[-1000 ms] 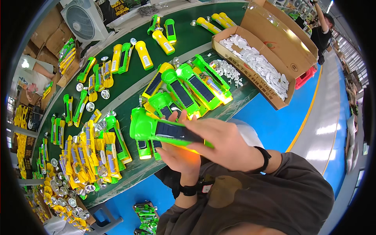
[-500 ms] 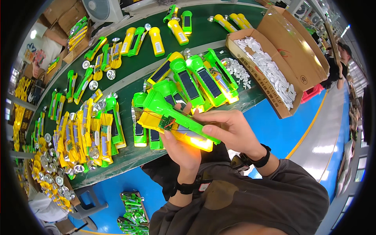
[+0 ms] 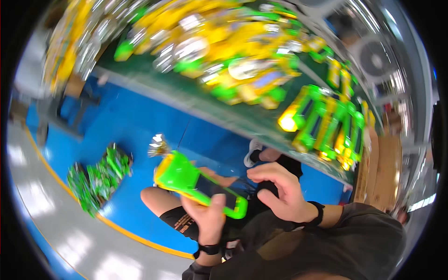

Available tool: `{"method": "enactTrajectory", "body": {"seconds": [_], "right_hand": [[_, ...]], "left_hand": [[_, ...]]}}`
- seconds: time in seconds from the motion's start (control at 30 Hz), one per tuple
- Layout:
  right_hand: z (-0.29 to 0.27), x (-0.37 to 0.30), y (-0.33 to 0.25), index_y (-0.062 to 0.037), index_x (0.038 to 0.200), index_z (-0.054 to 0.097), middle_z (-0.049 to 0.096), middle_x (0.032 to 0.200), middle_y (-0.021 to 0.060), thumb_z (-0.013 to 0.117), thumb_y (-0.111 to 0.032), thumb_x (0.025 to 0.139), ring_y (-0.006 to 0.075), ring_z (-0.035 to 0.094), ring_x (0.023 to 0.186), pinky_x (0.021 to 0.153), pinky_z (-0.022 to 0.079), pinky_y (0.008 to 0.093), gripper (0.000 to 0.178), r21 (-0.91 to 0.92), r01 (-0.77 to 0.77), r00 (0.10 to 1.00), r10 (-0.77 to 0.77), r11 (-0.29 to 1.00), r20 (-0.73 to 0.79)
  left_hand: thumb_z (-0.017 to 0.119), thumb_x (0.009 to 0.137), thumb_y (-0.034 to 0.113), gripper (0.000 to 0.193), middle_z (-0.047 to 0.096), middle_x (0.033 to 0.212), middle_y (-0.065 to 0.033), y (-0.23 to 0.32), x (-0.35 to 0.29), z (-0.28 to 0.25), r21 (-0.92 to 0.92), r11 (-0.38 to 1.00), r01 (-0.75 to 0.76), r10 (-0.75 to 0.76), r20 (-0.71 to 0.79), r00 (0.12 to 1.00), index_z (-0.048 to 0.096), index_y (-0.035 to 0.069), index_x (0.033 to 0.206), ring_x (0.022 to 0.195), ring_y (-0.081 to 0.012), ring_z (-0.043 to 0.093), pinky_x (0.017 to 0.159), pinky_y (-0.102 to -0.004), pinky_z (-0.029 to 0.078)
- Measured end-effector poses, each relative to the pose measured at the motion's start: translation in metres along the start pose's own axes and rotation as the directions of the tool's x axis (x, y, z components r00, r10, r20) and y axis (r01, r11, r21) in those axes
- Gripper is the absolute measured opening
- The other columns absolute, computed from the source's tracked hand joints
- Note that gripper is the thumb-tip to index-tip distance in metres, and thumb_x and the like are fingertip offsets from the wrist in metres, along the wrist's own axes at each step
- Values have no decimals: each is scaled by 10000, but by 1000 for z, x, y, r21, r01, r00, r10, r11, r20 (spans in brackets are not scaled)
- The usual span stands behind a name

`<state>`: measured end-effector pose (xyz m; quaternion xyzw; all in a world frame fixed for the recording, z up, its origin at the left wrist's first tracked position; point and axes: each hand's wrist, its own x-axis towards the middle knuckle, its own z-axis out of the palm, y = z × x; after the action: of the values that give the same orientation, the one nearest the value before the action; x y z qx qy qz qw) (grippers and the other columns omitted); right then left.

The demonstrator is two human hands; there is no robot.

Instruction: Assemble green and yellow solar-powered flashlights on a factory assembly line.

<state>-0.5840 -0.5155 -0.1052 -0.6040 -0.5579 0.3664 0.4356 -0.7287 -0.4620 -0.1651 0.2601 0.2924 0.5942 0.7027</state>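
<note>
My left hand (image 3: 207,219) grips a green and yellow solar flashlight (image 3: 179,173) by its handle, its dark panel facing up. The two shell halves lie against each other. Beside its wide head, a shiny reflector (image 3: 157,145) sticks out; whether a wire joins them is too blurred to tell. My right hand (image 3: 285,192) hovers to the right of the flashlight, holding nothing, fingers curved and apart. Both hands are over my lap, in front of the workbench.
Blurred yellow and green flashlight parts with reflectors (image 3: 245,69) crowd the green workbench (image 3: 186,100). More solar flashlights (image 3: 317,123) lie at its right end near a cardboard box (image 3: 385,161). Green parts (image 3: 100,175) are heaped on the blue floor at left, below a grey stool (image 3: 60,114).
My view has swung left and down toward the floor. The flashlight's halves, spread with a circuit board showing before, are now together. My right hand has let go of it.
</note>
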Motion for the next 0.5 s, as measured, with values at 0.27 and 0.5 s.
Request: {"method": "enactTrajectory", "body": {"seconds": [0.27,0.5], "right_hand": [[206,118,280,-26,955,610,637,873,67,670,-212,821,134,591,790,687,476,275,237,-277,-410,895,442,869,64],[100,330,502,47,788,603,625,787,257,580,-229,728,399,622,728,583,466,445,284,-754,-271,962,132,599,-240]], "left_hand": [[606,845,117,449,558,1038,-88,10,66,-250,-184,977,-104,2,-484,875,411,6,1234,836,-159,569,704,-305,509],[700,777,227,530,556,909,-101,1,97,-280,-48,997,68,-83,-544,835,417,-19,1150,684,-141,565,620,-271,493]]}}
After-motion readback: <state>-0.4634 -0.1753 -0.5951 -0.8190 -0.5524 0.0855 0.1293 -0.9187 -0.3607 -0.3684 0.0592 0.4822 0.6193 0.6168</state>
